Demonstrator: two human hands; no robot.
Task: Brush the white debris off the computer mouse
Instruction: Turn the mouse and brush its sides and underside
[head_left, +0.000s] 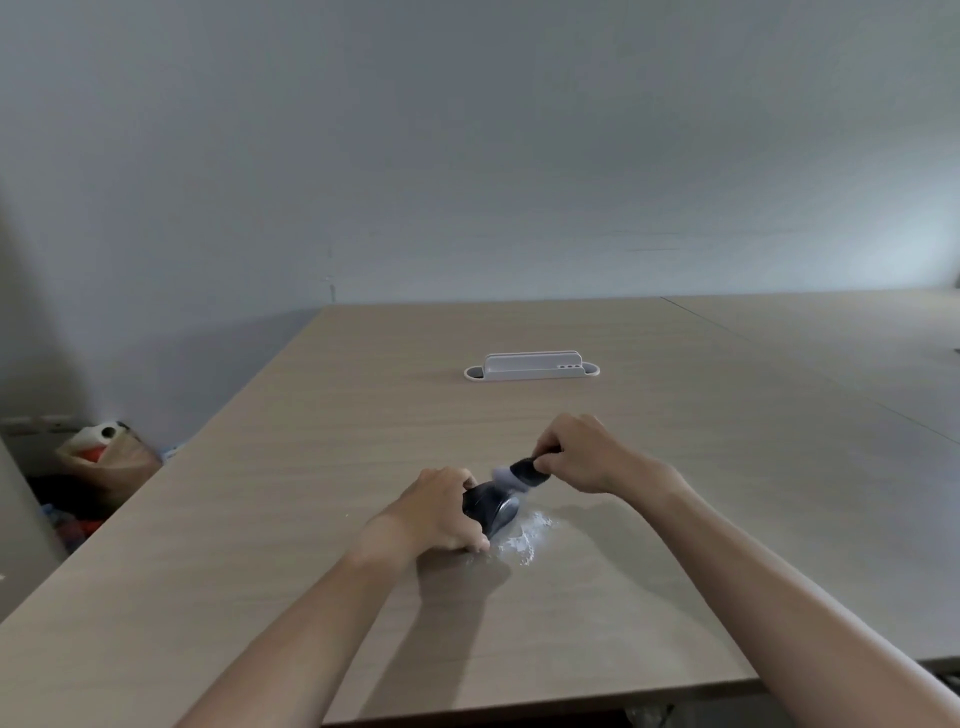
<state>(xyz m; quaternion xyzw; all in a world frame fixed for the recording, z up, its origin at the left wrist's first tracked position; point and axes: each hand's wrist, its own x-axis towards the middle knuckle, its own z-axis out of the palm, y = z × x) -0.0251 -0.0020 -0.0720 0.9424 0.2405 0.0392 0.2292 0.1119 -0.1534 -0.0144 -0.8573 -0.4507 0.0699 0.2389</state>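
A black computer mouse (492, 508) is tipped on its side on the wooden table (649, 415), and my left hand (439, 512) grips it from the left. My right hand (584, 453) holds a small black brush (525, 472) by its handle. The brush's pale bristles touch the far upper end of the mouse. White debris (527, 538) lies scattered on the table just right of the mouse.
A white cable-port cover (531, 368) stands upright in the table further back. Left of the table, on the floor, lie a brown bag and some clutter (106, 457). The table's near edge runs just below my forearms.
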